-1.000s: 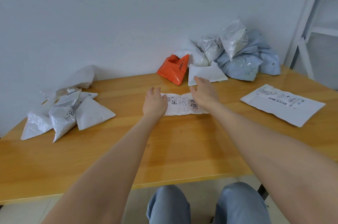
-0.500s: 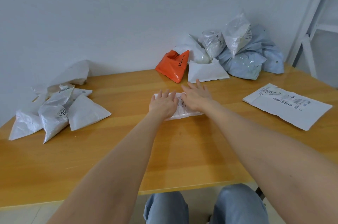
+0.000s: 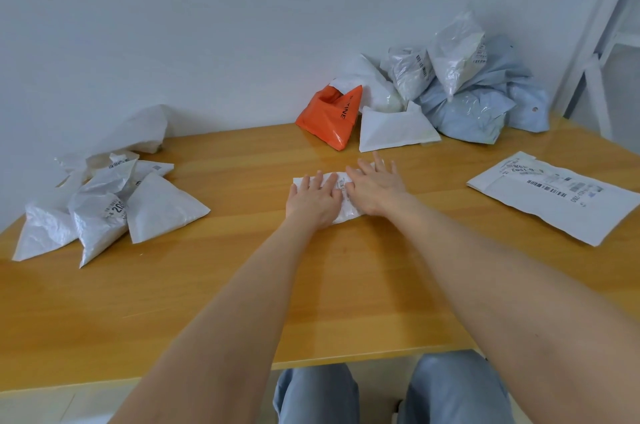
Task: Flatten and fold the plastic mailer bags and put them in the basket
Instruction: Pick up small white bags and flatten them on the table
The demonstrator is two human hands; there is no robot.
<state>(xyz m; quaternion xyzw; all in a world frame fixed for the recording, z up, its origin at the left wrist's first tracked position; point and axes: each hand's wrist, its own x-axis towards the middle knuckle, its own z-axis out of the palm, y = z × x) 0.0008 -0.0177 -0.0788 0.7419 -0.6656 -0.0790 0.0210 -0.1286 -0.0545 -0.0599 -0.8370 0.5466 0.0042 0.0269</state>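
The left hand [image 3: 313,202] and right hand [image 3: 375,189] lie side by side, fingers straight and spread, pressing a small white mailer [image 3: 349,210] flat onto the surface [image 3: 242,285]. This looks like creasing a fold; next it probably needs a final fold or a lift toward the basket, which is out of view. Beyond the right hand sit an orange bag [image 3: 329,115] and a crumpled heap [image 3: 460,101], further right a flat mailer [image 3: 554,195], and far left folded bags [image 3: 114,209]. All lie apart, so none should hinder.
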